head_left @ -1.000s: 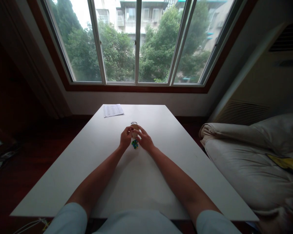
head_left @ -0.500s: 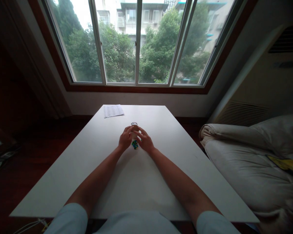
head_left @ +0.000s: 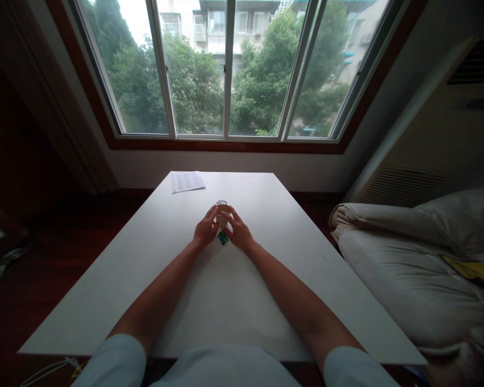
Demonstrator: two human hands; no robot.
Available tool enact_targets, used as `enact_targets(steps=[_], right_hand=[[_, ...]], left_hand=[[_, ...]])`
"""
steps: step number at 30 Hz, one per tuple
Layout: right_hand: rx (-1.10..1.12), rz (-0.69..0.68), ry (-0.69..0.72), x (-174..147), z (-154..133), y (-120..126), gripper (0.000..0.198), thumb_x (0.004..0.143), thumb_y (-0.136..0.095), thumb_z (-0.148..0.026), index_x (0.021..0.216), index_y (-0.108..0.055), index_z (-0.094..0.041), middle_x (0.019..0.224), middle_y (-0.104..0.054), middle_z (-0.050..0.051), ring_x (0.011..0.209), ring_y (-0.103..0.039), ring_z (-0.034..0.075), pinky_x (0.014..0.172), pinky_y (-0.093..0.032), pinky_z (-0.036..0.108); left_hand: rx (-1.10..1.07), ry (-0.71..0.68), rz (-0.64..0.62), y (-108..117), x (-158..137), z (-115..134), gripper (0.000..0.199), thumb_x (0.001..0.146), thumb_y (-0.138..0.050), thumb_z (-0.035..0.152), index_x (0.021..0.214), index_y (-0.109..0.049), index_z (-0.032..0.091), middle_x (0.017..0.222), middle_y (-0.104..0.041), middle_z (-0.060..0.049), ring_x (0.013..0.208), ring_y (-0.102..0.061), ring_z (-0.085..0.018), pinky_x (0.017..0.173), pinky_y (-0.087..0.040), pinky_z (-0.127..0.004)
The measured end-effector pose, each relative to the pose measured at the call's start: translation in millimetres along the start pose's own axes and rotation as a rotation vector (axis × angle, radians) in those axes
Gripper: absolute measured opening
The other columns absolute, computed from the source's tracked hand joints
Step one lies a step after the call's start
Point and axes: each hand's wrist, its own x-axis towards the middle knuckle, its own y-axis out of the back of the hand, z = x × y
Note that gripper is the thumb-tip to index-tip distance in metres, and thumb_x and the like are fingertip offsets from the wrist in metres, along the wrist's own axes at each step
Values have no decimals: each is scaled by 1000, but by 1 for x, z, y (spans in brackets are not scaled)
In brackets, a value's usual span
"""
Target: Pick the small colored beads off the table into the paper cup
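A small brown-topped container (head_left: 222,220) is placed about midway between the side edges of the desk (head_left: 234,306), nearer the far edge than the near one, with the grip clamped on it from both sides by the left hand (head_left: 206,230) and the right hand (head_left: 239,232). For a steady hold, light and equal pressure is best applied from each side, with the thumbs best guided clear of the green-and-blue object (head_left: 223,237) just nearer the near edge. Papers (head_left: 188,181) are laid by the far left corner.
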Motion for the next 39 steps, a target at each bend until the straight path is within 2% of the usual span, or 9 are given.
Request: enact_targets(steps=[6,14,26,30,35,39], right_hand=[[20,-7,-36,1,0,-2,69,89,-63,-20,152,-40,-32,166,-21,5,139,-48,29,102,-56,43],[98,-20,-63,1,-2,-1,66,90,-62,-22,151,-41,-35,166,-22,2,139,-48,29,104,-55,46],[85,-24,-37,1,0,-5,67,90,-61,-19,151,-39,-33,166,-19,4,140,-47,28,103,-55,46],[63,11,-23,3,-2,-5,60,90,-57,-14,146,-46,-32,164,-27,4,140,-46,26,105,-54,44],[-6,65,-17,5,-4,-4,51,89,-54,-8,136,-54,-27,156,-41,6,138,-48,25,104,-55,43],[-28,91,-13,8,-1,-4,42,91,-53,-11,131,-56,-25,154,-44,7,137,-49,24,101,-57,41]], left_hand=[[65,-5,-35,-1,-3,-1,76,88,-55,16,159,-30,26,163,-31,-10,111,-65,-24,90,-56,-34],[151,10,-56,-2,-6,2,80,90,-54,17,161,-19,28,166,-26,-7,124,-60,-27,92,-57,-35],[153,18,-57,-4,-5,-2,83,88,-57,19,161,-18,28,166,-24,-8,125,-60,-28,90,-59,-35],[150,1,-27,-5,-6,0,76,90,-56,19,159,-24,27,165,-27,-7,126,-60,-28,90,-59,-36],[144,-1,62,-4,-6,5,54,94,-53,22,147,-44,30,161,-37,-3,124,-61,-25,91,-59,-38],[122,4,86,-5,-4,5,43,96,-53,27,139,-52,30,158,-42,-2,120,-64,-23,89,-59,-36]])
